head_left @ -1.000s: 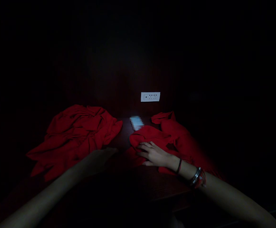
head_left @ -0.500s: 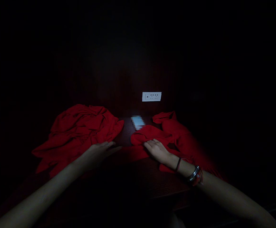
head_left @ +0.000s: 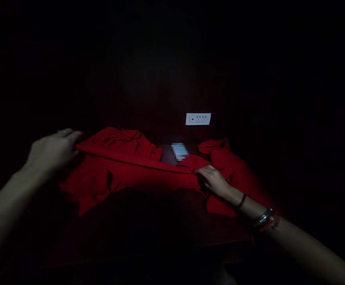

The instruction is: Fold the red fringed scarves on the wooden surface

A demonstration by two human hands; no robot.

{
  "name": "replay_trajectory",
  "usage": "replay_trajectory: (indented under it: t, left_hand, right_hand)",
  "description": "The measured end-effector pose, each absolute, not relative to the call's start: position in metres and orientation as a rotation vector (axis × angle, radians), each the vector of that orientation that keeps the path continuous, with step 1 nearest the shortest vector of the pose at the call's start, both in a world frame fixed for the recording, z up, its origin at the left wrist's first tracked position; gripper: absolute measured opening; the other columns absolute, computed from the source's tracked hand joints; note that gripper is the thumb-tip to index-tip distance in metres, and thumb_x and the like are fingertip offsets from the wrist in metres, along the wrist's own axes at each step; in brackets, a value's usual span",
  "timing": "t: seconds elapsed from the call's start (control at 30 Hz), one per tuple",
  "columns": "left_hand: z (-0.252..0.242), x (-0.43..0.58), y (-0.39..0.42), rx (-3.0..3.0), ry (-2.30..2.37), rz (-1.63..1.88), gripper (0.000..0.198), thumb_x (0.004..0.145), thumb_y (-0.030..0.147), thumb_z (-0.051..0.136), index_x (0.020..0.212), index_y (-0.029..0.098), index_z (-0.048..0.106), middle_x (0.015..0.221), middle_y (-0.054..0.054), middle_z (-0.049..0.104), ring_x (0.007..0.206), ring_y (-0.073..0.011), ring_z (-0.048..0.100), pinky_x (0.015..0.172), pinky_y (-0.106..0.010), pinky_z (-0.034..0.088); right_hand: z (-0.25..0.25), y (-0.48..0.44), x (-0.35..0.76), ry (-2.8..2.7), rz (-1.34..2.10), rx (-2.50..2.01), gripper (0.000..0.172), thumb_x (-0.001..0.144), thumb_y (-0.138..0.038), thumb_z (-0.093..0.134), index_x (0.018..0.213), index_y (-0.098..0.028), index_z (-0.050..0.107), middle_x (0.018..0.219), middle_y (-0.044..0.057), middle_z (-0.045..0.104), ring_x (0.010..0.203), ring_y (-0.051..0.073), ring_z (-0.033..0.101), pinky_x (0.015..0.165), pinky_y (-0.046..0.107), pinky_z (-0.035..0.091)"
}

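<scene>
Head view | gripping red cloth with left hand at 9 o'clock, right hand at 4, above surface | could snag pale pixelated item, clock centre, if pulling unevenly

On my head feed I see the right hand gripping red cloth below the white socket plate, the left hand gripping it well left of the plate; a pixelated pale object lies below-left of the plate.
</scene>
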State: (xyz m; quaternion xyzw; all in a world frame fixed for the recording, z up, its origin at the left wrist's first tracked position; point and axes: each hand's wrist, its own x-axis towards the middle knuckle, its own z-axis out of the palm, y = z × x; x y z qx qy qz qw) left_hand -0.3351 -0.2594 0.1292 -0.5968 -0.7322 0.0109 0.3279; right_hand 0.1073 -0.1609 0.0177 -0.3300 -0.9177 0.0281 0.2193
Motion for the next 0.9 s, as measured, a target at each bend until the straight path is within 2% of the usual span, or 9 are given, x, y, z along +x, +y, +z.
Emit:
replay_trajectory:
  t: [0.17,0.37,0.43,0.5,0.6,0.67,0.73,0.8,0.9]
  left_hand:
    - [0.145,-0.353,-0.266,-1.408,-2.150,-0.094,0.055,0.082,0.032,0.014,0.119,0.005,0.045,0.113,-0.007,0.049,0.092,-0.0160,0.048,0.074,-0.026,0.032]
    - [0.178,-0.367,-0.261,-1.398,-2.091,-0.483,0.045,0.075,0.022,0.033,0.114,0.008,0.050,0.112,-0.003,0.052,0.102,-0.0183,0.047,0.090,-0.035,0.036]
    - [0.171,-0.377,-0.264,-1.773,-2.387,-0.269,0.042,0.071,0.018,0.037,0.108,0.009,0.055,0.104,0.001,0.058,0.099,-0.0166,0.051,0.089,-0.032,0.037]
    - [0.152,-0.386,-0.268,-2.052,-2.801,0.187,0.037,0.067,0.019,0.044,0.099,0.012,0.060,0.095,0.002,0.064,0.092,-0.0157,0.055,0.083,-0.030,0.041]
    - [0.121,-0.375,-0.267,-2.132,-3.002,0.512,0.043,0.059,0.018,0.059,0.102,0.017,0.059,0.101,0.002,0.065,0.091,-0.0149,0.056,0.080,-0.029,0.043]
    - [0.105,-0.340,-0.261,-2.408,-2.751,0.330,0.053,0.058,0.016,0.062,0.110,0.020,0.055,0.109,0.002,0.062,0.092,-0.0127,0.056,0.081,-0.027,0.043]
    - [0.091,-0.286,-0.252,-2.670,-2.320,0.183,0.039,0.071,0.021,0.054,0.110,0.020,0.056,0.105,0.000,0.063,0.089,-0.0125,0.057,0.081,-0.028,0.043]
    - [0.073,-0.226,-0.242,-2.854,-1.781,-0.042,0.031,0.081,0.022,0.045,0.110,0.020,0.056,0.111,-0.003,0.059,0.098,-0.0134,0.054,0.088,-0.029,0.040]
    - [0.037,-0.154,-0.229,-2.761,-1.461,-0.195,0.046,0.078,0.035,0.054,0.121,0.020,0.047,0.132,-0.012,0.042,0.118,-0.0260,0.040,0.094,-0.041,0.036]
  right_hand:
    - [0.013,-0.154,0.110,-2.659,0.086,-0.878,0.038,0.069,0.000,0.042,0.100,-0.016,0.059,0.097,0.010,0.062,0.091,0.020,0.053,0.084,0.034,0.037]
    - [0.004,-0.161,0.105,-2.700,0.083,-0.740,0.027,0.075,-0.003,0.042,0.092,-0.014,0.060,0.087,0.007,0.064,0.082,0.017,0.054,0.082,0.033,0.038]
    - [0.004,-0.169,0.105,-2.779,0.167,-0.662,0.023,0.079,-0.007,0.042,0.088,-0.016,0.061,0.082,0.005,0.064,0.080,0.016,0.055,0.082,0.032,0.039]
    - [0.007,-0.176,0.106,-2.865,0.287,-0.582,0.019,0.080,-0.012,0.046,0.087,-0.017,0.063,0.081,0.004,0.065,0.081,0.015,0.056,0.083,0.031,0.039]
    - [0.017,-0.179,0.110,-2.904,0.500,-0.545,0.016,0.081,-0.020,0.051,0.088,-0.017,0.064,0.087,0.003,0.066,0.082,0.014,0.058,0.084,0.028,0.040]
    - [0.026,-0.173,0.114,-2.814,0.612,-0.633,0.021,0.084,-0.026,0.046,0.090,-0.016,0.064,0.090,0.005,0.066,0.082,0.013,0.059,0.079,0.025,0.043]
    - [0.030,-0.165,0.119,-2.666,0.625,-0.807,0.027,0.086,-0.029,0.042,0.092,-0.014,0.064,0.093,0.006,0.066,0.083,0.013,0.060,0.078,0.025,0.044]
    - [0.029,-0.158,0.124,-2.570,0.545,-1.011,0.028,0.084,-0.031,0.046,0.098,-0.013,0.062,0.101,0.008,0.064,0.091,0.016,0.059,0.083,0.028,0.044]
    - [0.021,-0.156,0.133,-2.635,0.427,-1.250,0.044,0.073,-0.027,0.059,0.114,-0.012,0.055,0.115,0.013,0.057,0.102,0.022,0.055,0.087,0.031,0.043]
